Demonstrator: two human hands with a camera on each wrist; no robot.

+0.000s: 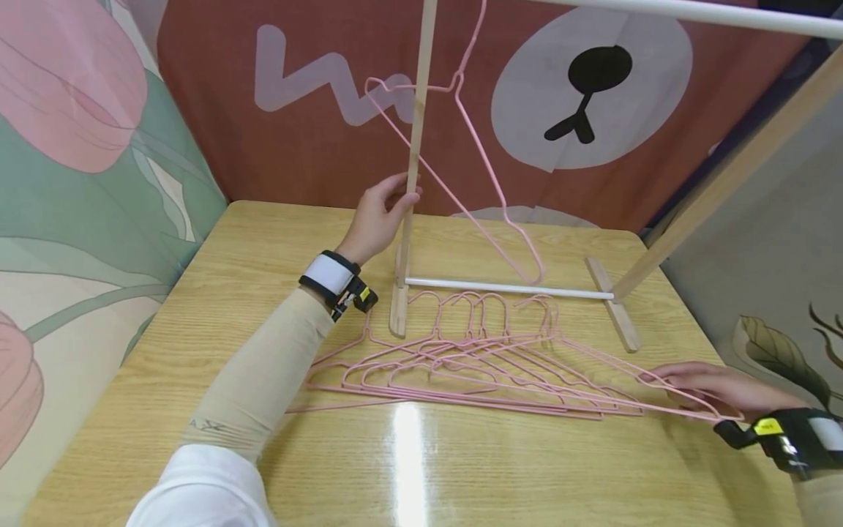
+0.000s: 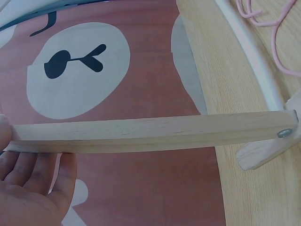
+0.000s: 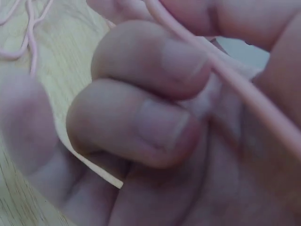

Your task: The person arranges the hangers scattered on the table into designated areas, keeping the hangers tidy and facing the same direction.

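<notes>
Two hands are at a rack (image 1: 744,168). In the head view, the left hand (image 1: 378,219) wraps thumb and fingers round the rack's left post (image 1: 422,58), most likely to steady it. To the right of the rack's front, the right hand (image 1: 714,388) has its fingers curled about the end of a held hanger (image 1: 685,413), seemingly to lift it from the hanger pile (image 1: 474,402). That pile lies on the table (image 1: 316,468) just before the rack, hooks towards the rack's lower bar (image 1: 507,288), probably so each hook is easy to reach. One hanging hanger (image 1: 484,157) tilts within the rack; its hook leaves the frame, so what it hangs from cannot be told. On the left sleeve (image 1: 263,380) a small dark mark starts with what looks like an "A"; the rest is illegible. Yellow labels on both wrist cameras cannot be read.

The left wrist view shows the thumb on one side of the rack's post and fingers on the other, well away from its screwed foot. No lettering shows.

In the right wrist view, pink wire crosses the bent fingers; how firmly they press, I cannot tell. The rack is not recognisable there, nor any brand.
</notes>
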